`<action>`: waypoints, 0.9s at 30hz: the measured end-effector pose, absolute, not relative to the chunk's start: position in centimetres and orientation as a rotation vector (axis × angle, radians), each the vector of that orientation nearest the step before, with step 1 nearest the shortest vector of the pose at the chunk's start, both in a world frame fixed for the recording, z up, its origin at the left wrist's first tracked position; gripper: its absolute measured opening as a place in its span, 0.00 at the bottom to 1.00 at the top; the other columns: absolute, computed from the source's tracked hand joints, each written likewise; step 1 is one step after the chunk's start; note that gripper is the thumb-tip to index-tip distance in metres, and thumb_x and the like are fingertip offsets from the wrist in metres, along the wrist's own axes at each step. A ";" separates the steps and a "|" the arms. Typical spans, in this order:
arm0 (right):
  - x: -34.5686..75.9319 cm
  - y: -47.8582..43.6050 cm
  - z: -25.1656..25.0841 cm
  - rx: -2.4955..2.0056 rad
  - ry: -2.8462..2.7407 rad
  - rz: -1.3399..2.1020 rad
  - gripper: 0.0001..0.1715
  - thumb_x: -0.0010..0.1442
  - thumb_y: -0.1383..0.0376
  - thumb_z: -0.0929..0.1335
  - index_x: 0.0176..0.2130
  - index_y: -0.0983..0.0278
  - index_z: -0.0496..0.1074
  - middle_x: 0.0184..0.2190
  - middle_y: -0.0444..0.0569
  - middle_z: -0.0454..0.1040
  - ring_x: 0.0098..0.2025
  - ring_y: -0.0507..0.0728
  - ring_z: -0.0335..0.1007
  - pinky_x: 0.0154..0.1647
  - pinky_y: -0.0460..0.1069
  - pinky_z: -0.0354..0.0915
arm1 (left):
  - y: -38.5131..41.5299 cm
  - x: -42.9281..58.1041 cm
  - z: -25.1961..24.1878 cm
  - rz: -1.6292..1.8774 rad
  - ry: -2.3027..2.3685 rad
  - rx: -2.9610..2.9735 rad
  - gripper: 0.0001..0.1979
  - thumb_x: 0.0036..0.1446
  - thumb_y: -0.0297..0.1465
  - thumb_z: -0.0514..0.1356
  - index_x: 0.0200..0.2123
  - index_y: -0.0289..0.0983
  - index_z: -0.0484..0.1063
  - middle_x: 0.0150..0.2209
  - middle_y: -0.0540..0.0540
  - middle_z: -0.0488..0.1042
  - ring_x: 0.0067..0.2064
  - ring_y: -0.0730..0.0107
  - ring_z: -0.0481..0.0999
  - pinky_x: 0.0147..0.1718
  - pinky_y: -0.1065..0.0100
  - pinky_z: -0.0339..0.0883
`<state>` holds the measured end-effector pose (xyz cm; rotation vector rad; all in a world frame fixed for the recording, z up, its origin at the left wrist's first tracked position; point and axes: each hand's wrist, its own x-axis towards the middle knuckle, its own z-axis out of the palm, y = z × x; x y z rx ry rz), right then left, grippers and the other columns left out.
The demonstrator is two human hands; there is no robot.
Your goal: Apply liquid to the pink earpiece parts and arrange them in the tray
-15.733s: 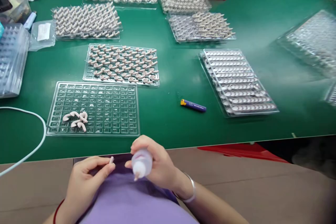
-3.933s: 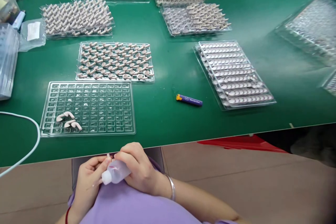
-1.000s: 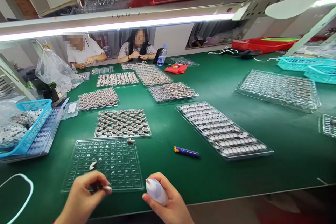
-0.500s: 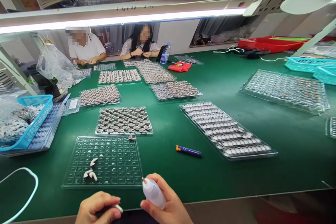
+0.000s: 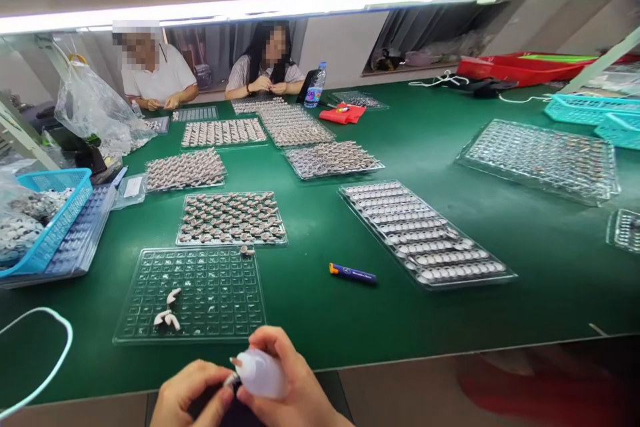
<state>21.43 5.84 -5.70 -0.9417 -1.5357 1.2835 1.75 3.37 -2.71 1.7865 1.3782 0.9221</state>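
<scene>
At the table's near edge, my left hand (image 5: 193, 392) pinches a small white earphone shell (image 5: 231, 380) between thumb and fingertips. My right hand (image 5: 300, 377) is wrapped round a translucent white squeeze bottle (image 5: 265, 375), its thin brownish tip tilted toward the shell. Tip and shell are very close; whether they touch I cannot tell. Just beyond my hands lies a clear compartment tray (image 5: 220, 320). Several white stemmed earphone shells (image 5: 167, 320) sit at its left, and one greyish piece (image 5: 247, 251) at its far right corner.
Behind is a tray packed with earphone shells (image 5: 230, 217). To the right lie a blue lighter (image 5: 354, 273) and a long tray of white round parts (image 5: 425, 233). A blue basket (image 5: 63, 213) stands left, near a white cable (image 5: 65, 347). Two people sit across the table.
My right hand has moved left with the squeeze bottle, bringing its tip to the shell in my left hand. The left hand has risen slightly. The view has shifted a little.
</scene>
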 end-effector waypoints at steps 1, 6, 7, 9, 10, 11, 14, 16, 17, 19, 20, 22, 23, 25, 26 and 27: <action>21.7 5.7 -5.5 -0.964 -1.533 1.297 0.24 0.52 0.65 0.72 0.47 0.59 0.62 0.36 0.45 0.71 0.34 0.53 0.70 0.33 0.45 0.68 | 3.2 1.4 -2.8 0.970 1.445 1.869 0.07 0.59 0.34 0.61 0.39 0.46 0.79 0.35 0.48 0.81 0.35 0.67 0.80 0.35 0.72 0.75; 23.3 5.3 -5.4 -1.027 -1.672 1.108 0.25 0.57 0.67 0.70 0.52 0.58 0.60 0.41 0.47 0.71 0.33 0.52 0.69 0.34 0.46 0.69 | 2.4 -0.2 -3.2 0.967 1.585 2.490 0.20 0.57 0.21 0.61 0.51 0.44 0.73 0.39 0.47 0.80 0.37 0.66 0.79 0.41 0.66 0.73; 23.5 5.2 -5.5 -1.010 -1.704 1.052 0.24 0.59 0.67 0.70 0.53 0.57 0.60 0.41 0.47 0.72 0.32 0.52 0.69 0.33 0.46 0.69 | 2.4 -0.4 -3.3 0.916 1.588 2.573 0.21 0.56 0.20 0.62 0.52 0.42 0.72 0.38 0.47 0.80 0.37 0.66 0.78 0.41 0.65 0.72; 23.8 5.0 -5.6 -0.952 -1.769 0.956 0.24 0.61 0.66 0.69 0.54 0.56 0.60 0.40 0.47 0.73 0.33 0.54 0.71 0.32 0.47 0.69 | 2.3 -0.4 -3.5 0.839 1.597 2.667 0.22 0.55 0.19 0.63 0.52 0.39 0.71 0.37 0.45 0.80 0.35 0.66 0.77 0.40 0.64 0.72; 23.9 4.9 -5.6 -0.920 -1.799 0.914 0.25 0.61 0.66 0.69 0.55 0.56 0.60 0.39 0.47 0.74 0.34 0.55 0.71 0.32 0.48 0.69 | 2.2 -0.3 -3.5 0.822 1.603 2.686 0.21 0.55 0.18 0.63 0.51 0.38 0.71 0.37 0.45 0.80 0.35 0.66 0.77 0.40 0.64 0.72; 24.0 4.9 -5.7 -0.894 -1.829 0.880 0.25 0.61 0.66 0.69 0.56 0.56 0.60 0.38 0.48 0.74 0.34 0.56 0.72 0.32 0.49 0.69 | 2.2 -0.1 -3.5 0.809 1.608 2.693 0.21 0.54 0.18 0.63 0.51 0.37 0.70 0.37 0.45 0.80 0.35 0.66 0.77 0.40 0.64 0.71; 24.3 4.9 -5.8 -0.839 -1.903 0.795 0.28 0.61 0.66 0.69 0.58 0.58 0.59 0.36 0.49 0.75 0.32 0.56 0.70 0.30 0.50 0.69 | 2.2 0.3 -3.5 0.807 1.620 2.697 0.19 0.54 0.19 0.64 0.50 0.35 0.71 0.37 0.44 0.79 0.35 0.67 0.76 0.38 0.65 0.71; 24.4 5.0 -5.9 -0.798 -1.932 0.745 0.28 0.61 0.66 0.68 0.59 0.61 0.60 0.35 0.50 0.75 0.29 0.56 0.68 0.27 0.50 0.67 | 2.2 0.5 -3.4 0.843 1.631 2.709 0.18 0.54 0.18 0.64 0.48 0.33 0.72 0.35 0.44 0.79 0.33 0.68 0.75 0.37 0.65 0.71; 24.4 5.0 -5.9 -0.781 -1.943 0.724 0.27 0.61 0.66 0.67 0.59 0.62 0.60 0.34 0.50 0.76 0.28 0.56 0.67 0.26 0.50 0.67 | 2.3 0.6 -3.4 0.860 1.632 2.715 0.18 0.53 0.18 0.65 0.48 0.32 0.72 0.35 0.44 0.79 0.32 0.68 0.75 0.36 0.65 0.70; 24.4 5.2 -5.9 -0.764 -1.963 0.700 0.27 0.61 0.66 0.67 0.59 0.63 0.60 0.34 0.51 0.76 0.27 0.55 0.65 0.25 0.50 0.66 | 2.3 0.8 -3.3 0.866 1.639 2.721 0.18 0.52 0.17 0.66 0.47 0.30 0.73 0.34 0.44 0.78 0.32 0.68 0.74 0.36 0.65 0.70; 24.4 5.2 -5.8 -0.766 -1.973 0.696 0.28 0.61 0.66 0.67 0.59 0.63 0.60 0.33 0.50 0.75 0.27 0.55 0.65 0.25 0.50 0.66 | 2.4 0.9 -3.2 0.855 1.638 2.724 0.18 0.51 0.17 0.66 0.46 0.29 0.73 0.34 0.44 0.78 0.32 0.68 0.74 0.36 0.65 0.70; 24.4 5.2 -5.7 -0.768 -1.986 0.688 0.28 0.61 0.66 0.67 0.59 0.63 0.60 0.32 0.50 0.75 0.27 0.56 0.65 0.25 0.50 0.66 | 2.4 1.0 -3.1 0.841 1.641 2.734 0.18 0.50 0.16 0.66 0.46 0.28 0.73 0.33 0.43 0.78 0.32 0.68 0.73 0.36 0.65 0.69; 24.4 5.2 -5.7 -0.769 -1.991 0.687 0.28 0.61 0.66 0.67 0.59 0.63 0.60 0.32 0.50 0.75 0.27 0.56 0.65 0.25 0.50 0.65 | 2.5 1.1 -3.1 0.840 1.642 2.743 0.18 0.50 0.16 0.67 0.46 0.28 0.73 0.33 0.43 0.78 0.32 0.68 0.73 0.36 0.65 0.69; 24.4 5.2 -5.6 -0.774 -1.995 0.684 0.28 0.61 0.67 0.67 0.59 0.63 0.60 0.31 0.49 0.74 0.27 0.56 0.66 0.25 0.50 0.65 | 2.5 1.2 -3.0 0.837 1.646 2.751 0.18 0.50 0.16 0.67 0.46 0.27 0.73 0.32 0.43 0.77 0.32 0.68 0.72 0.35 0.65 0.68; 24.4 5.2 -5.6 -0.775 -1.996 0.686 0.27 0.61 0.67 0.67 0.59 0.62 0.60 0.31 0.49 0.74 0.27 0.56 0.66 0.25 0.50 0.65 | 2.5 1.2 -2.9 0.832 1.652 2.750 0.18 0.49 0.16 0.67 0.46 0.27 0.73 0.32 0.44 0.77 0.32 0.68 0.72 0.35 0.65 0.68; 24.4 5.2 -5.6 -0.775 -1.996 0.689 0.27 0.61 0.67 0.67 0.58 0.62 0.60 0.31 0.49 0.74 0.27 0.56 0.66 0.25 0.49 0.65 | 2.5 1.3 -2.8 0.826 1.655 2.751 0.19 0.50 0.16 0.67 0.46 0.27 0.73 0.32 0.44 0.77 0.32 0.68 0.72 0.35 0.65 0.68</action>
